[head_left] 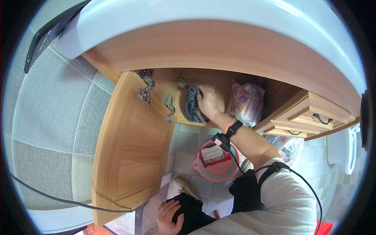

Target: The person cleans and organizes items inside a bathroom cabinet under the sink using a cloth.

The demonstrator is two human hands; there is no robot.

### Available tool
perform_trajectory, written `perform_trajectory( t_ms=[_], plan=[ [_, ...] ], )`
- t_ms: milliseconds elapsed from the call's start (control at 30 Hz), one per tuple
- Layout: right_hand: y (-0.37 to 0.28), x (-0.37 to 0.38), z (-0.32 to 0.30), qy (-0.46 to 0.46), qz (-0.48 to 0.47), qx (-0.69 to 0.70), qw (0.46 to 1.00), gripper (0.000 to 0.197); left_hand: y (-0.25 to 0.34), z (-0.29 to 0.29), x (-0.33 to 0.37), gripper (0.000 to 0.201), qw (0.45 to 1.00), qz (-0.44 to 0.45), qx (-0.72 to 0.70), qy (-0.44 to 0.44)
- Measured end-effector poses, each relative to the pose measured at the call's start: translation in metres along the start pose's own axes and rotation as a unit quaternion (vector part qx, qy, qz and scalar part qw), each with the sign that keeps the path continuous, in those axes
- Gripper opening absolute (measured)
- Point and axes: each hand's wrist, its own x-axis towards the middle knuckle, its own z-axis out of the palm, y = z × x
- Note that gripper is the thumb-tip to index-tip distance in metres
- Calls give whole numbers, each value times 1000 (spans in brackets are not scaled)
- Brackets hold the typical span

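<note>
Inside the opened wooden cabinet, my right hand (208, 102) reaches in with its fingers curled over the edge of a dark grey, fuzzy, cloth-like piece (192, 103). The piece lies on the cabinet floor by the hinge side; its exact kind is unclear. Right of that hand sits a clear plastic bag (249, 103) with colourful printed contents. My left hand (169, 216) lies flat on my knee with its fingers stretched out, holding nothing.
The cabinet door (133, 152) swings out at the left on metal hinges. Below the opening stands a pink and grey basin (221, 172) with a red box (213, 154) in it. Drawers (313, 115) sit at the right. A white countertop (219, 11) overhangs everything.
</note>
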Motion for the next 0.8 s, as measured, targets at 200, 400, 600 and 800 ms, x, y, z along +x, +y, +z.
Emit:
perform_trajectory(
  t_ms=[200,400,600,800],
  plan=[
    [0,18,39,-278,-72,-150,946,37,-3,3,0,27,1000,-19,-20,1],
    [0,38,72,-398,-106,-209,887,36,-9,-1,2,29,999,-37,-5,-2],
    [175,118,85,-202,67,-399,892,32,-16,4,12,31,1000,-12,-28,-7],
    [118,90,141,-192,-112,-260,940,34,-33,16,9,30,999,-5,-3,54]
  ],
)
